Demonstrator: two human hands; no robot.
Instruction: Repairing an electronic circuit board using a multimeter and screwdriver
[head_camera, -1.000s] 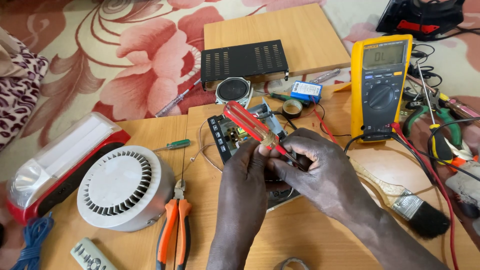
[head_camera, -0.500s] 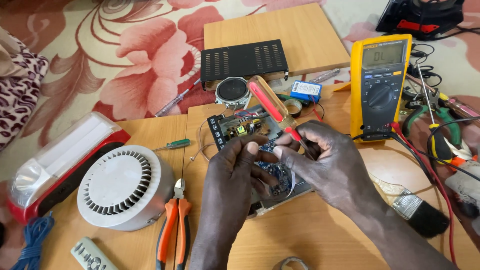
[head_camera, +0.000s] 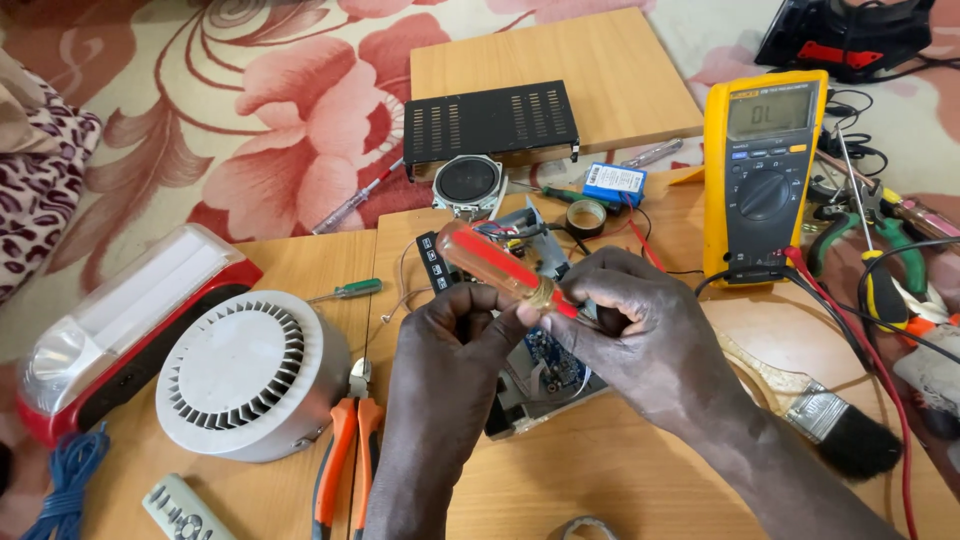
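over the wooden board, right hand fingers pinch the screwdriver.

- Left of the open circuit board — white round fan and orange pliers block.
- Right — yellow multimeter, its leads, a brush.
- Bare bench just below it.

Screwdriver handle swung left, lower; hands closer together.

- screwdriver — clear amber handle with a red stripe
- multimeter — yellow case, dark grey face
- fan — white
- pliers — orange grips
- carpet — cream, with pink-red flowers
- lantern — red and white
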